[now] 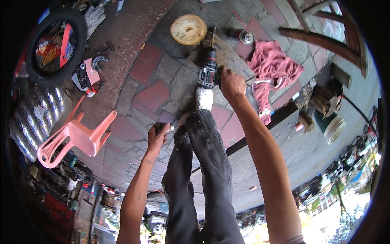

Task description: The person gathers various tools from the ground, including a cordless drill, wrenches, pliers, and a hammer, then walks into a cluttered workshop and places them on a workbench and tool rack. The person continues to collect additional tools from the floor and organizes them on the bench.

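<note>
My right hand (233, 84) is wrapped round the handle of a cordless drill (209, 69), grey and black with red trim. A long bit points from its chuck away from me, over a worn wooden board (231, 57) on the paving. My left hand (157, 137) hangs lower, beside my knee, its fingers curled round a small dark and metallic item that I cannot make out. Beyond the drill tip, to the left, sits a round, pale wood-coloured disc (188, 30). A spray can (246, 37) with a red tube and a crumpled pink cloth (274, 65) lie to the right.
On the left are a small pink plastic chair (83, 136), a black tyre (34, 69) and a shiny ribbed wrapped roll (38, 122). A wooden chair frame (325, 40) is at the far right. Below it are wood blocks (323, 101) and a bucket (334, 129).
</note>
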Action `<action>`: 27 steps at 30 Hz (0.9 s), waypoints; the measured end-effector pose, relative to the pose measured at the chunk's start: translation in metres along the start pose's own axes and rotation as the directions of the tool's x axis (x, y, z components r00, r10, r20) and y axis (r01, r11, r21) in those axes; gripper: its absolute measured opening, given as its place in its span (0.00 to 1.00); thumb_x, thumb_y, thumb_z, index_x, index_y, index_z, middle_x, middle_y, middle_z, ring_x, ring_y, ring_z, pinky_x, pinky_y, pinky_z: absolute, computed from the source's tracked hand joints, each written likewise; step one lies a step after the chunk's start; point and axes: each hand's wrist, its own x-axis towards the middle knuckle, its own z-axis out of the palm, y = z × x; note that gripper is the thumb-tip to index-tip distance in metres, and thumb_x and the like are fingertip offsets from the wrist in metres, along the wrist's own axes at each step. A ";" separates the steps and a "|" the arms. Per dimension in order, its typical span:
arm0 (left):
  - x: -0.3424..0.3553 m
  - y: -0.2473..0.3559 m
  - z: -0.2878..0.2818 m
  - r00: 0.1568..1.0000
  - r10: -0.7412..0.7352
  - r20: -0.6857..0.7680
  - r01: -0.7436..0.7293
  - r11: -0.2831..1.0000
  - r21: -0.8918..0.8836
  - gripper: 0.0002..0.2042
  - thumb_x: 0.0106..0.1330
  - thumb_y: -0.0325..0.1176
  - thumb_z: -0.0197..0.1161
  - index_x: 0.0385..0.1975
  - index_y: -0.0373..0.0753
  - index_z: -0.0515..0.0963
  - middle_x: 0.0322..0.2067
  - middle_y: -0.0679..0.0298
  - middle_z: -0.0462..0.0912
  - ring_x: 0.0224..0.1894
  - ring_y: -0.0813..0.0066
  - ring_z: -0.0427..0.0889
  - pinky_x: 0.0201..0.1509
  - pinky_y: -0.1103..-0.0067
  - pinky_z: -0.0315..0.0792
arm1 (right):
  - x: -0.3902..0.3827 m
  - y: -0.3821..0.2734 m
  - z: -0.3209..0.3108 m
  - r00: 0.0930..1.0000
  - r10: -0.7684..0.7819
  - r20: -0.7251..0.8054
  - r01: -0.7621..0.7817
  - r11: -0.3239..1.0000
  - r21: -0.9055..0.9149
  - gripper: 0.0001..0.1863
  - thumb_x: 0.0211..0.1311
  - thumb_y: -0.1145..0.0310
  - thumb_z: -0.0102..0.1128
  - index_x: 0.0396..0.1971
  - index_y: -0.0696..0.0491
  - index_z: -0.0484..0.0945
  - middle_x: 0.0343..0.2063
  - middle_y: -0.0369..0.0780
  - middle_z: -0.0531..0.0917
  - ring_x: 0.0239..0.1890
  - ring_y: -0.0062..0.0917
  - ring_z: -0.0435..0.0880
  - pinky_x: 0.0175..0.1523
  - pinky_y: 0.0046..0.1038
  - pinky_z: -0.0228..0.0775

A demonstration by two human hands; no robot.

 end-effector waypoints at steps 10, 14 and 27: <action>-0.223 -0.117 -0.098 0.991 -0.087 -0.098 0.078 0.993 -0.092 0.14 0.59 0.44 0.67 0.27 0.39 0.74 0.17 0.73 0.69 0.14 0.88 0.65 0.14 0.85 0.57 | -0.186 0.033 -0.122 0.977 -0.050 0.208 0.009 0.981 0.195 0.14 0.52 0.53 0.59 0.33 0.45 0.80 0.28 0.44 0.83 0.34 0.42 0.82 0.37 0.42 0.73; -0.350 -0.190 -0.145 0.969 -0.179 -0.172 0.122 0.947 -0.298 0.11 0.61 0.42 0.64 0.27 0.42 0.74 0.15 0.74 0.67 0.12 0.88 0.63 0.12 0.87 0.55 | -0.333 0.053 -0.169 0.965 -0.093 0.245 0.017 0.955 0.295 0.22 0.38 0.54 0.73 0.34 0.46 0.80 0.28 0.45 0.83 0.33 0.42 0.82 0.38 0.39 0.74; -0.714 -0.599 -0.102 0.854 -0.420 -0.306 -0.120 0.413 -0.903 0.14 0.61 0.47 0.62 0.25 0.42 0.78 0.14 0.71 0.74 0.08 0.84 0.63 0.10 0.85 0.57 | -0.646 0.018 -0.210 0.855 0.106 0.508 -0.329 0.867 0.374 0.23 0.40 0.56 0.77 0.34 0.54 0.81 0.23 0.34 0.82 0.19 0.19 0.75 0.27 0.26 0.73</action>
